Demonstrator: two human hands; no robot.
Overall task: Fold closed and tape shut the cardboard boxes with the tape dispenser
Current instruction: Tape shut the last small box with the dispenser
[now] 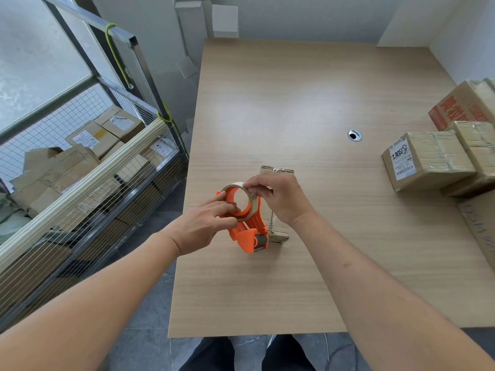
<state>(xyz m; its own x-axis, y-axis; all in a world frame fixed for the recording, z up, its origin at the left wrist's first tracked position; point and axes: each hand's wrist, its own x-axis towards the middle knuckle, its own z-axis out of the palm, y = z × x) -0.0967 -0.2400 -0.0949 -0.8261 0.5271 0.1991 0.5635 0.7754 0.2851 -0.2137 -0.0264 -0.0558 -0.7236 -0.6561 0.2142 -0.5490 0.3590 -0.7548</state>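
Tape dispenser (247, 228) gripped by left hand (203, 226), right hand (278, 196) pinching its roll, above small cardboard box (278, 231).

An orange tape dispenser (247, 231) is held above a wooden table (308, 103), roller end toward the near edge. The left hand (203, 226) grips the dispenser, fingers lying across the tape roll (242, 200). The roll's upper rim is pinched by the right hand (278, 199). A small cardboard box (277, 171) lies flat beneath, mostly hidden. Taped boxes (428, 159) are stacked at the table's right edge. A wire cage cart (88, 167) of cartons stands at left.
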